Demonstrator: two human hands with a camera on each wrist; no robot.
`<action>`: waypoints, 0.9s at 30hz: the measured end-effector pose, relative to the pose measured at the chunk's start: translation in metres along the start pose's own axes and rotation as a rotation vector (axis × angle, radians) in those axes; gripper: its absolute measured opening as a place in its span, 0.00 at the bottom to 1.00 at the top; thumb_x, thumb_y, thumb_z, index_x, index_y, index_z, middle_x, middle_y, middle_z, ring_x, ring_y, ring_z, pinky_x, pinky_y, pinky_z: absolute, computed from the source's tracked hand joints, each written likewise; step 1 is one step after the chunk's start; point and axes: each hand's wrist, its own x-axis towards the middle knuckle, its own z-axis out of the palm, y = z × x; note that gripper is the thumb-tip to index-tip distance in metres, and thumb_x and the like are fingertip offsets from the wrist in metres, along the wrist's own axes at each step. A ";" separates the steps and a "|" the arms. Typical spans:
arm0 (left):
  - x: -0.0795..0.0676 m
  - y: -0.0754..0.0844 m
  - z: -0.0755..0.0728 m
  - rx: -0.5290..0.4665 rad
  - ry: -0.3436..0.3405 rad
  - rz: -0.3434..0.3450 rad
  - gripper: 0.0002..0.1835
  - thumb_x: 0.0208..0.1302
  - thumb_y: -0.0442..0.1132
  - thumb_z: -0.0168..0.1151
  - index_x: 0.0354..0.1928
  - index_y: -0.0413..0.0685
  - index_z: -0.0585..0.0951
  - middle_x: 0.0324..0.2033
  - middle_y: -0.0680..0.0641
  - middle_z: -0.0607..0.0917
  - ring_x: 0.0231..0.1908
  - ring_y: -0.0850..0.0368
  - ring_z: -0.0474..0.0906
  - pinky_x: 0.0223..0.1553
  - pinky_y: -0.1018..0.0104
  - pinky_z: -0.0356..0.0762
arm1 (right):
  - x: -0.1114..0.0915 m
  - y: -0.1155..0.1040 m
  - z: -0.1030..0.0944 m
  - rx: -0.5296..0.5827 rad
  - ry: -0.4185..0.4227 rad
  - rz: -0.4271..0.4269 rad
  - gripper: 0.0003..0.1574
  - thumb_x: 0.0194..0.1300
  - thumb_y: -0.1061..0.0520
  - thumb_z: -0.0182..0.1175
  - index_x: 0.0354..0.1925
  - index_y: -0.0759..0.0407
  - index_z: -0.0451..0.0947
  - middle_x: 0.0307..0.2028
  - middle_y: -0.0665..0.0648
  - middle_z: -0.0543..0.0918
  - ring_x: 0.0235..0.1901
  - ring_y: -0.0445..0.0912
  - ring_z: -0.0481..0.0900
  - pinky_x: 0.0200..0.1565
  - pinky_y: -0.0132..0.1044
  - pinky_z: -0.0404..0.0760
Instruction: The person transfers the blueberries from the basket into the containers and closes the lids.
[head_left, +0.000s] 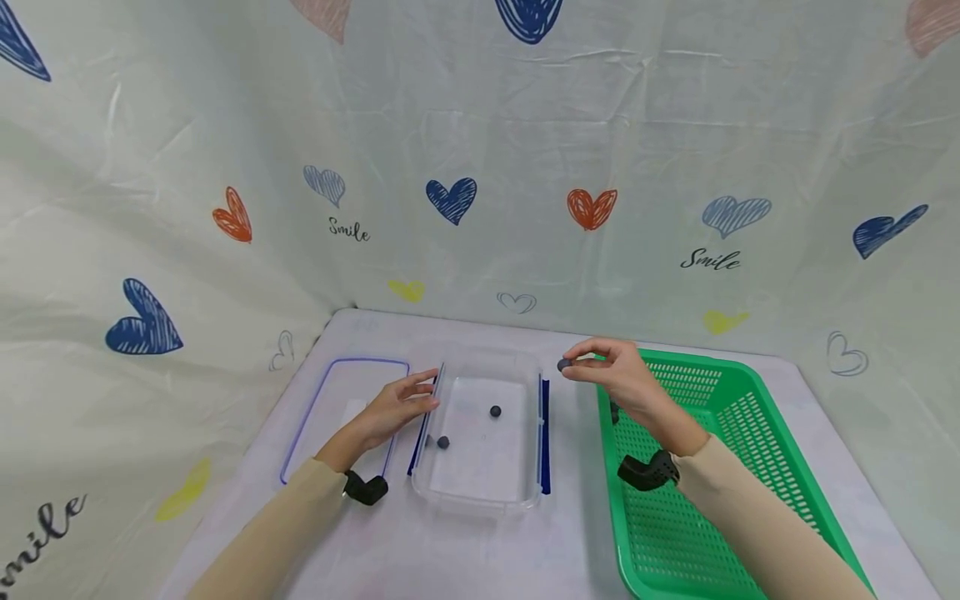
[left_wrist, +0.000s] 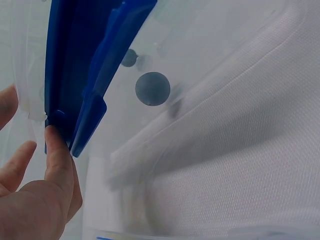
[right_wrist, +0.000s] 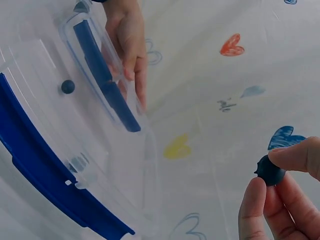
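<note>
One dark berry [right_wrist: 271, 171], pinched in the right hand's [head_left: 621, 377] fingers, between clear box [head_left: 477, 505] and green basket [head_left: 624, 533]. Left hand [head_left: 392, 410], fingers loosely extended, touches box side. Judged light, bruisable, prone to roll; grip gently across rounded sides.

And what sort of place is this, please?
Probably a staged tabletop workspace: a heart-printed sheet hangs behind a pale table holding a clear container and a green basket.
</note>
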 end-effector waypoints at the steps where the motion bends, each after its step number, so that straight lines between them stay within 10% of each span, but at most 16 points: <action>1: 0.002 -0.003 -0.001 -0.003 0.002 0.000 0.36 0.61 0.37 0.61 0.69 0.47 0.57 0.63 0.35 0.60 0.63 0.43 0.56 0.61 0.50 0.57 | 0.001 0.000 0.001 -0.001 -0.006 -0.001 0.19 0.51 0.59 0.69 0.41 0.67 0.78 0.50 0.59 0.74 0.43 0.50 0.80 0.52 0.43 0.71; 16: 0.010 -0.016 -0.004 0.017 0.031 0.011 0.37 0.57 0.43 0.65 0.68 0.52 0.61 0.62 0.39 0.64 0.61 0.47 0.60 0.60 0.52 0.59 | 0.015 0.002 0.025 0.022 -0.068 -0.015 0.20 0.51 0.62 0.69 0.41 0.71 0.77 0.43 0.61 0.78 0.38 0.50 0.81 0.49 0.41 0.74; 27: -0.003 0.005 0.002 0.004 0.008 0.005 0.35 0.60 0.37 0.61 0.69 0.46 0.59 0.62 0.34 0.61 0.62 0.44 0.59 0.60 0.50 0.58 | 0.022 0.007 0.042 0.050 -0.115 -0.008 0.18 0.50 0.64 0.68 0.40 0.70 0.77 0.39 0.59 0.81 0.36 0.49 0.82 0.47 0.42 0.75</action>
